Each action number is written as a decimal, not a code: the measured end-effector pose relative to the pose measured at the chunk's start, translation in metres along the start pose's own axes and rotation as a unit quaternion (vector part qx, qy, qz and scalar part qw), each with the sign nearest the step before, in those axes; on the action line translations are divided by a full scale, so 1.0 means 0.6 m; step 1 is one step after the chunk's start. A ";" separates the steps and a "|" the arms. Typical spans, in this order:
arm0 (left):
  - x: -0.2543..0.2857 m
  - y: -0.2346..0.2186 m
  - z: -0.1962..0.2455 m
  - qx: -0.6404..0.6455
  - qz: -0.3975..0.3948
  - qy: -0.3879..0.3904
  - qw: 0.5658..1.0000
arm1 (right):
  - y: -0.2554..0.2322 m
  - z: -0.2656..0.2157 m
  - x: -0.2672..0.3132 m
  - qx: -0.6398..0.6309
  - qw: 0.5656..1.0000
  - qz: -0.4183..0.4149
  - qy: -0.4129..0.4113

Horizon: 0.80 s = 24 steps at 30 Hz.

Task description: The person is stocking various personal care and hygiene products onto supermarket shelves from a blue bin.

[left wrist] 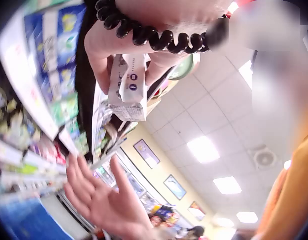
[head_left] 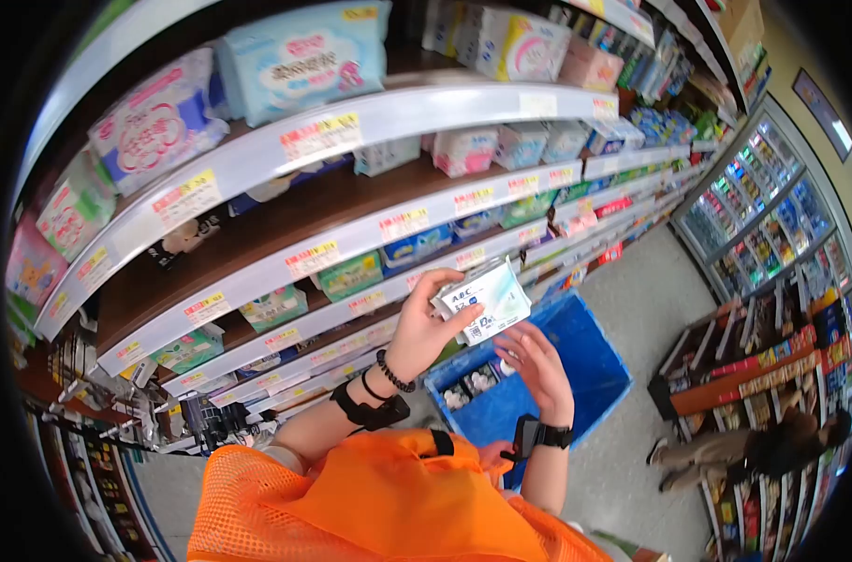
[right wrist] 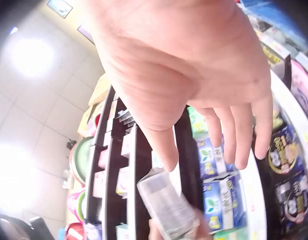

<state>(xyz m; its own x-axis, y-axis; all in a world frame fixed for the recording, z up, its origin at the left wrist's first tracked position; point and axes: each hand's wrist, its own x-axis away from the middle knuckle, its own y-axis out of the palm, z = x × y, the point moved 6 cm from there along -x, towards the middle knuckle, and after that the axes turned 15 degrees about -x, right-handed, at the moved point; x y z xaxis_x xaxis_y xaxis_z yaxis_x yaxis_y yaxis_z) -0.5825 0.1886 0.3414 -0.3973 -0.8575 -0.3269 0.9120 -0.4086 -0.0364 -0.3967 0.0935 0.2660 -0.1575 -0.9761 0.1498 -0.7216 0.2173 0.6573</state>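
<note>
My left hand grips a small white and pale green pack marked "ABC", thumb across its printed front. In the left wrist view the pack is pinched between thumb and fingers, with its narrow end showing. Just beside the pack's lower right side, my right hand has its fingers spread and holds nothing. The right wrist view shows that right hand with straight fingers, the pack below its thumb. Under both hands stands a blue bin with several dark packs in it.
Long shelves with price tags run along the left, stocked with soft packs. A drinks cooler stands at the far right. Nearer is a low display rack, with a person beside it.
</note>
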 end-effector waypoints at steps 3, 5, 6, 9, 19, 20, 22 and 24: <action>0.038 0.061 -0.092 0.168 -0.077 -0.260 0.948 | 0.028 -0.007 0.007 -0.059 0.998 -0.012 0.002; 0.054 0.085 -0.119 0.178 -0.102 -0.279 0.938 | 0.002 0.005 0.004 0.049 0.997 0.055 0.029; 0.055 0.091 -0.134 0.157 -0.106 -0.292 0.938 | -0.004 0.010 0.002 0.037 0.997 0.064 0.025; 0.047 0.108 -0.163 0.125 -0.119 -0.311 0.934 | -0.045 0.030 -0.009 -0.013 0.993 0.108 0.055; 0.173 0.173 -0.441 -0.351 -0.344 -0.125 0.862 | -0.378 0.222 0.007 -0.196 0.894 0.327 0.236; 0.186 0.177 -0.440 -0.418 -0.374 -0.073 0.825 | -0.424 0.244 0.003 -0.205 0.891 0.333 0.232; 0.218 0.189 -0.454 -0.493 -0.408 -0.003 0.768 | -0.542 0.284 0.007 -0.251 0.830 0.444 0.225; 0.249 0.191 -0.482 -0.513 -0.421 0.015 0.748 | -0.640 0.293 -0.006 -0.239 0.829 0.467 0.192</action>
<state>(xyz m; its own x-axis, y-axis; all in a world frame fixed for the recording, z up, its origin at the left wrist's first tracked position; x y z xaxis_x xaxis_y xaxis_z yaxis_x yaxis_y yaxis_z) -0.5079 0.1038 0.0154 -0.8869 -0.4174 0.1980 -0.0543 -0.3315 -0.9419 -0.2374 0.0128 -0.1166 -0.2042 -0.3274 0.9226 -0.0422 0.9445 0.3258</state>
